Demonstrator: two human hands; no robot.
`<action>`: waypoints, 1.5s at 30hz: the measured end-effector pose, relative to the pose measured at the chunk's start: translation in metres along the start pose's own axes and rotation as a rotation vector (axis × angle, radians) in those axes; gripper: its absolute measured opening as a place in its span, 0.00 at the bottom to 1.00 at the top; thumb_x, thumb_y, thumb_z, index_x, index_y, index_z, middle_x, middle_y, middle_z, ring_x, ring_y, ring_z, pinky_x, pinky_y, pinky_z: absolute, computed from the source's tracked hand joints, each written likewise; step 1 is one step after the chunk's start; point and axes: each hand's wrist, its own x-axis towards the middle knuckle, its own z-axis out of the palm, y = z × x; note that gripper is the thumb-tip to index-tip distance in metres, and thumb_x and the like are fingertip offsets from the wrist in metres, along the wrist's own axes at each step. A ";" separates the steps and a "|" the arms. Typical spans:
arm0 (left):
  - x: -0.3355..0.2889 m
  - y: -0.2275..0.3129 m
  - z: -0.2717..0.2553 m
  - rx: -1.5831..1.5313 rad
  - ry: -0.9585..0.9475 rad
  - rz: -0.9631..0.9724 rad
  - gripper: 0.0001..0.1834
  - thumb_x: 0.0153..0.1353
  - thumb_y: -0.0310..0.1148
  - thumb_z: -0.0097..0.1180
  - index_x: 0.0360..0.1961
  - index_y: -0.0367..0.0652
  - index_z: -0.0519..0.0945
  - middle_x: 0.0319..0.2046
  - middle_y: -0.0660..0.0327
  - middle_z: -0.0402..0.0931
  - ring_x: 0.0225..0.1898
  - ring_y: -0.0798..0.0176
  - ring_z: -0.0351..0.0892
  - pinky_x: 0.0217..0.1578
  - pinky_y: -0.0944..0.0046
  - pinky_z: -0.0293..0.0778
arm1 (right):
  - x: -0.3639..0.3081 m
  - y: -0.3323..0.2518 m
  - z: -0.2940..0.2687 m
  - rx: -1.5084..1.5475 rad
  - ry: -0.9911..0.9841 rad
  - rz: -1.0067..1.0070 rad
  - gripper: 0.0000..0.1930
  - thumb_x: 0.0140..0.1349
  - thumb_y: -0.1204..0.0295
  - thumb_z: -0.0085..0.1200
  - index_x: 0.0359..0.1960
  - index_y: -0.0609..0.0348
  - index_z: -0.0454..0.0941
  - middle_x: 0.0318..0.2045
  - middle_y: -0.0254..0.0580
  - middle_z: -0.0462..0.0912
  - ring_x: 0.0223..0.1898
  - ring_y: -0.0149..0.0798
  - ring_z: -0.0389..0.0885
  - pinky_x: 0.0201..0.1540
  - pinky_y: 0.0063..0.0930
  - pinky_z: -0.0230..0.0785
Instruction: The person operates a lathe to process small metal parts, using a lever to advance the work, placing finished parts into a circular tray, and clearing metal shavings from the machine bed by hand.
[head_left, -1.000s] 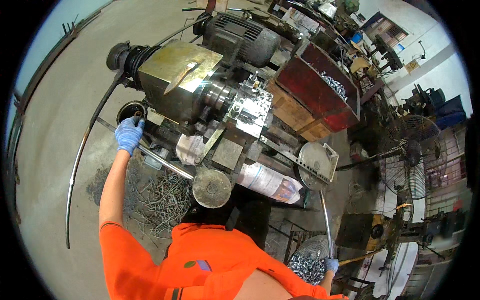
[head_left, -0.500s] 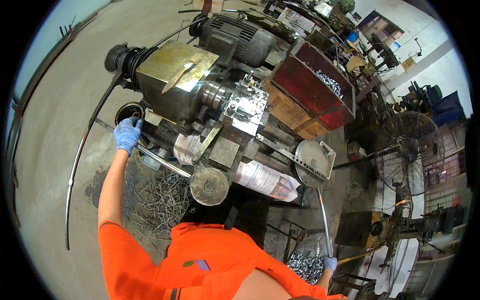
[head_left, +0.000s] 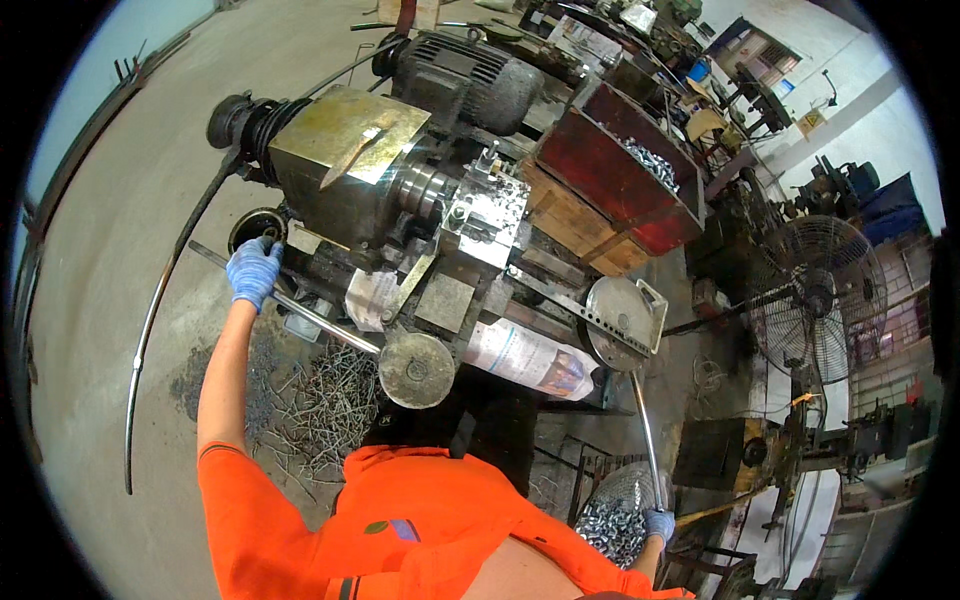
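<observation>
- Left hand (head_left: pixel 254 272), blue-gloved, at left: fingers bent by near rim of dark round pot (head_left: pixel 234 230), across smooth round steel bar (head_left: pixel 325 324); can't tell if gripping.
- Right hand (head_left: pixel 658 523), blue-gloved, near right: fingers closed round near end of shiny steel lever (head_left: pixel 648 430), which slants from round metal plate (head_left: pixel 617 305) at the machine's right.
- Machine (head_left: pixel 320 190): dark, greasy, boxy, yellowish metal top.
- Labels: white wrapper (head_left: pixel 525 357), colour-printed, small; yellow sign (head_left: pixel 809 122) on far right wall.
- Around: spiky scrap heap (head_left: pixel 325 400), left floor; mesh basket (head_left: pixel 622 486) with shiny metal pieces (head_left: pixel 608 530), beside right hand; red bin (head_left: pixel 600 165) on wooden crate (head_left: pixel 575 222), far; caged fan (head_left: pixel 815 295), right.
- Between person and machine: rough grey disc (head_left: pixel 415 370).
</observation>
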 end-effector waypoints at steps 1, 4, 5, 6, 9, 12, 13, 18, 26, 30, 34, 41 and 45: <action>0.000 0.000 0.001 -0.002 0.003 -0.001 0.16 0.55 0.47 0.54 0.37 0.48 0.83 0.34 0.54 0.80 0.38 0.51 0.79 0.40 0.54 0.73 | 0.001 0.001 0.002 0.004 0.007 0.005 0.22 0.42 0.60 0.59 0.36 0.64 0.80 0.40 0.61 0.79 0.46 0.56 0.77 0.48 0.42 0.70; -0.001 0.003 -0.003 -0.003 0.006 0.002 0.16 0.55 0.47 0.54 0.37 0.48 0.83 0.34 0.53 0.80 0.38 0.50 0.79 0.40 0.54 0.73 | 0.004 0.006 0.007 0.014 0.008 0.007 0.22 0.42 0.60 0.60 0.36 0.64 0.80 0.40 0.61 0.79 0.45 0.55 0.78 0.48 0.41 0.70; -0.001 0.003 -0.003 0.000 0.000 0.001 0.16 0.55 0.47 0.54 0.37 0.48 0.83 0.34 0.53 0.80 0.38 0.50 0.79 0.40 0.54 0.73 | 0.005 0.008 0.009 0.016 0.004 0.004 0.22 0.42 0.59 0.60 0.36 0.63 0.80 0.40 0.61 0.79 0.45 0.55 0.78 0.48 0.41 0.70; -0.001 0.002 -0.003 0.003 -0.006 0.002 0.16 0.55 0.47 0.54 0.37 0.48 0.83 0.34 0.53 0.80 0.38 0.50 0.79 0.40 0.54 0.73 | 0.006 0.010 0.010 0.017 0.010 0.002 0.22 0.41 0.59 0.60 0.36 0.63 0.80 0.39 0.61 0.79 0.45 0.55 0.78 0.48 0.41 0.70; -0.001 0.002 -0.002 0.009 -0.009 -0.004 0.16 0.56 0.47 0.54 0.37 0.48 0.83 0.34 0.52 0.80 0.38 0.49 0.79 0.40 0.53 0.73 | 0.007 0.013 0.013 0.024 0.014 -0.007 0.23 0.40 0.58 0.61 0.36 0.62 0.80 0.39 0.60 0.80 0.44 0.55 0.78 0.47 0.41 0.70; -0.001 0.003 -0.003 -0.001 -0.013 -0.001 0.16 0.56 0.47 0.54 0.37 0.48 0.83 0.34 0.52 0.80 0.38 0.49 0.79 0.40 0.53 0.73 | 0.005 0.011 0.013 0.034 -0.001 -0.027 0.23 0.40 0.58 0.61 0.36 0.62 0.80 0.39 0.60 0.80 0.44 0.55 0.78 0.47 0.41 0.70; -0.001 0.002 -0.003 -0.004 0.000 0.004 0.16 0.56 0.47 0.54 0.37 0.48 0.83 0.34 0.52 0.80 0.38 0.49 0.79 0.40 0.53 0.73 | 0.004 0.011 0.012 0.037 0.001 -0.037 0.23 0.40 0.58 0.61 0.36 0.62 0.80 0.39 0.61 0.80 0.44 0.55 0.78 0.47 0.41 0.70; -0.004 0.006 -0.007 0.003 0.025 0.005 0.16 0.56 0.46 0.54 0.37 0.48 0.83 0.33 0.53 0.80 0.38 0.50 0.79 0.39 0.53 0.73 | -0.006 0.002 0.003 0.002 -0.011 0.018 0.26 0.40 0.56 0.61 0.39 0.63 0.79 0.41 0.61 0.79 0.45 0.56 0.78 0.48 0.40 0.70; -0.005 0.006 -0.009 -0.003 0.021 0.002 0.16 0.56 0.46 0.54 0.37 0.48 0.83 0.34 0.53 0.80 0.38 0.50 0.79 0.39 0.54 0.73 | -0.015 -0.003 0.001 -0.017 0.012 0.060 0.27 0.41 0.58 0.59 0.41 0.63 0.78 0.42 0.61 0.79 0.46 0.56 0.77 0.49 0.41 0.70; -0.004 0.004 -0.004 -0.002 0.050 0.004 0.16 0.56 0.47 0.54 0.37 0.47 0.83 0.34 0.53 0.80 0.38 0.50 0.79 0.40 0.54 0.73 | -0.012 0.005 0.005 0.035 -0.023 0.024 0.23 0.40 0.60 0.58 0.38 0.63 0.79 0.40 0.61 0.79 0.45 0.56 0.78 0.48 0.41 0.70; -0.004 0.005 -0.006 -0.004 0.026 -0.004 0.16 0.56 0.46 0.54 0.37 0.47 0.83 0.34 0.53 0.80 0.38 0.50 0.79 0.40 0.53 0.73 | -0.016 0.003 0.007 0.016 0.028 0.015 0.22 0.40 0.61 0.58 0.36 0.63 0.80 0.39 0.62 0.79 0.44 0.56 0.78 0.47 0.42 0.70; -0.004 0.004 -0.007 0.008 0.019 0.001 0.16 0.56 0.46 0.54 0.38 0.48 0.83 0.34 0.52 0.80 0.38 0.50 0.79 0.40 0.54 0.73 | -0.038 -0.017 -0.012 0.040 0.016 0.051 0.25 0.41 0.59 0.59 0.39 0.64 0.79 0.41 0.62 0.78 0.45 0.56 0.77 0.48 0.42 0.69; -0.003 0.005 -0.008 0.006 0.004 -0.002 0.16 0.56 0.46 0.53 0.37 0.47 0.83 0.34 0.52 0.80 0.38 0.50 0.79 0.39 0.53 0.73 | -0.043 -0.017 -0.018 0.033 -0.014 0.060 0.27 0.42 0.57 0.59 0.43 0.64 0.78 0.43 0.61 0.78 0.47 0.56 0.76 0.50 0.41 0.69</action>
